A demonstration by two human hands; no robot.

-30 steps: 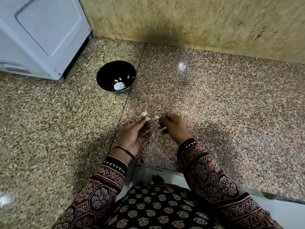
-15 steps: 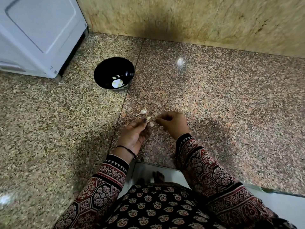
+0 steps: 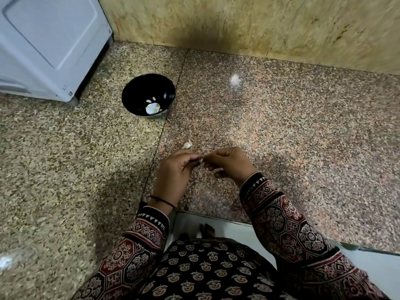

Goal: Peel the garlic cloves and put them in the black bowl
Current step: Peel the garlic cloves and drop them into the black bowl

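Over one granite counter (image 3: 281, 126), a person's left hand (image 3: 175, 169) and right hand (image 3: 229, 163) are both pinching a single garlic clove (image 3: 201, 160) between their fingertips. A second clove (image 3: 187, 145) is lying just beyond them, and one black bowl (image 3: 129, 92), farther back, is holding a few pale pieces (image 3: 151, 100).

Held clove (image 3: 201, 160): small, pale, mostly hidden inside your two-handed pinch. Loose clove (image 3: 186, 145): whitish, lying just beyond the grip. Black bowl (image 3: 134, 94): upright, farther beyond and left of it, pale pieces (image 3: 152, 106) at bottom.
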